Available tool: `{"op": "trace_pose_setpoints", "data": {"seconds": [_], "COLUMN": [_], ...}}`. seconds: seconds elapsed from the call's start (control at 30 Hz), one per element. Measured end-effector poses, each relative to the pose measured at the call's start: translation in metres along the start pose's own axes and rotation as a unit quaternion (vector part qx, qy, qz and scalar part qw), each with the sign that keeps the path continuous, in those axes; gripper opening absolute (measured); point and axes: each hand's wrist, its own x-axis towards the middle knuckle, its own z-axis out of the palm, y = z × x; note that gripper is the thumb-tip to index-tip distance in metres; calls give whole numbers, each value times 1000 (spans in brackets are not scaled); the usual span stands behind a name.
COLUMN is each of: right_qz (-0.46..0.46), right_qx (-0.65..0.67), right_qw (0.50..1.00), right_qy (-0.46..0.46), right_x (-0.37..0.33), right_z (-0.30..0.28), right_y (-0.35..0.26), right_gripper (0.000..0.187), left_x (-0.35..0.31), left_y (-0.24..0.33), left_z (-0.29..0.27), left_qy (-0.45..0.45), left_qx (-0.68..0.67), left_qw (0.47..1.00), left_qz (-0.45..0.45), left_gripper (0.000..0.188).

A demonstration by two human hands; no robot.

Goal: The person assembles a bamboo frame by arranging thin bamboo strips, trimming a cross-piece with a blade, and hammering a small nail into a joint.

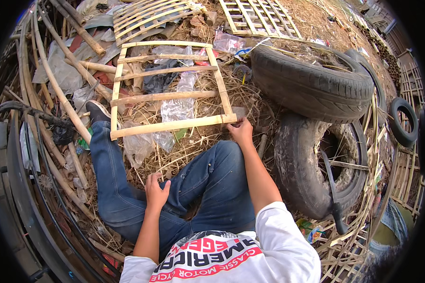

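A bamboo frame [170, 96] of pale slats, with a few crosspieces between two side strips, stands before me over the littered ground. At its near right corner my right hand [241, 131] pinches the end of the frame; some fingertips are hidden by the slat. My left hand [156, 191] is held over my lap, fingers apart and with nothing in it. A long knife with a black handle [338, 218] rests against the lower tyre [295, 165] on my right, its blade across the opening.
Another tyre [311, 85] lies beyond the lower one. Two more bamboo lattices, a curved one [151, 18] and a flat one [259, 18], lie at the far side. Bamboo poles [61, 89] and a black bicycle-like wheel rim [21, 184] crowd the left. Plastic sheets [178, 108] and straw cover the ground.
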Motion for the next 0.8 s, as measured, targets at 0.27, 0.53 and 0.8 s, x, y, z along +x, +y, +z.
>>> {"op": "trace_pose_setpoints", "data": {"seconds": [0.27, 0.53, 0.8], "right_qz": [247, 227, 261], "right_qx": [511, 540, 542], "right_qw": [817, 803, 798], "right_qy": [-106, -108, -35], "right_x": [7, 18, 5], "right_z": [-10, -25, -36], "right_y": [-8, -28, -22], "right_gripper": [21, 39, 45], "left_x": [179, 352, 355], "left_y": [127, 141, 158], "left_z": [-12, 88, 73], "left_qy": [80, 16, -64], "left_qx": [-58, 180, 190], "left_qw": [970, 946, 949], "left_qz": [223, 267, 244], "left_gripper": [31, 46, 65]}}
